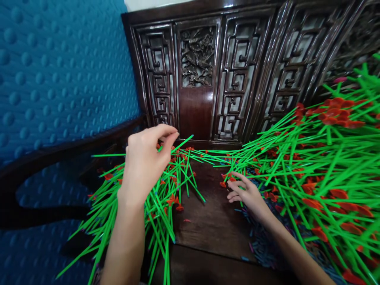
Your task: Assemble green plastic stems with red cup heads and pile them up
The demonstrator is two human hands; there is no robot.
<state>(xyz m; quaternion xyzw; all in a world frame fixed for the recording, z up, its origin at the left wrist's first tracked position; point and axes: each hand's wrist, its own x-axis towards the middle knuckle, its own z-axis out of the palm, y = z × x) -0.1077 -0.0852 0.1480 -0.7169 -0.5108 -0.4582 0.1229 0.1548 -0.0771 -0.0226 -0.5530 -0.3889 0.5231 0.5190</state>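
Left hand (pixel 145 162) up at centre-left, over the left heap of green sticks (pixel 163 215); wrist bent, forearm rising from bottom edge, thumb and index narrowed to a pinch. Can't tell if something thin sits between the tips; one blue-tipped stick (pixel 184 142) shows just beside them. Right hand (pixel 245 194) lower, right of centre, forearm slanting in from lower right, fingers loosely spread, near small orange pieces (pixel 222 185); contact unclear. Bigger right heap (pixel 326 170) fills the right side, orange flared parts mixed in, blue bits (pixel 264 245) below. Heaps flank the wooden seat (pixel 213 225), probably so each hand has one within reach.
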